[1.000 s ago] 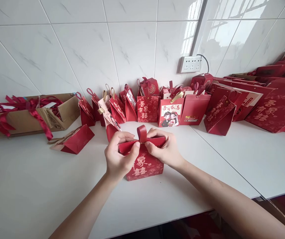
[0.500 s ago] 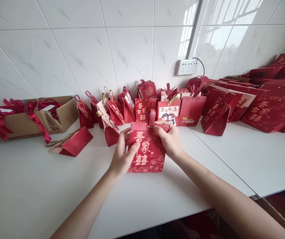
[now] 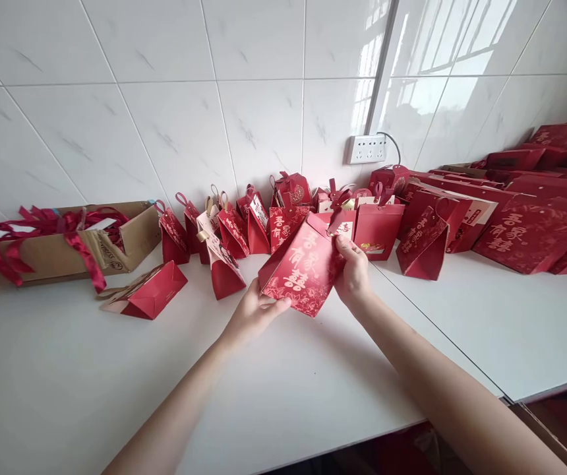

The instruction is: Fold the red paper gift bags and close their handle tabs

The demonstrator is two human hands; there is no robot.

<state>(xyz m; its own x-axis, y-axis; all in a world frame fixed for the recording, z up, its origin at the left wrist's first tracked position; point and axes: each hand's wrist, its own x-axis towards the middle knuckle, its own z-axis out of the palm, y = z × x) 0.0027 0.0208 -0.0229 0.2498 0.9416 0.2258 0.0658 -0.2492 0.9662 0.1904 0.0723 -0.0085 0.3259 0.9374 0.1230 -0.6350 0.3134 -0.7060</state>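
A red gift box [image 3: 302, 267] with gold characters and a red ribbon loop on top is lifted off the white table [image 3: 66, 382] and tilted to the right. My left hand [image 3: 256, 313] grips its lower left corner from below. My right hand [image 3: 351, 270] pinches its top right edge near the ribbon. Just behind it stands a row of finished red gift boxes [image 3: 234, 227] along the tiled wall.
A cardboard box [image 3: 51, 244] full of red ribbons lies at the left. One red box [image 3: 149, 297] lies on its side in front of it. Stacks of flat red boxes [image 3: 525, 211] cover the right table. A wall socket [image 3: 366, 148] sits above the row.
The box was standing on the table while both hands closed its top. It has since been lifted, carried toward the back row and tilted right.
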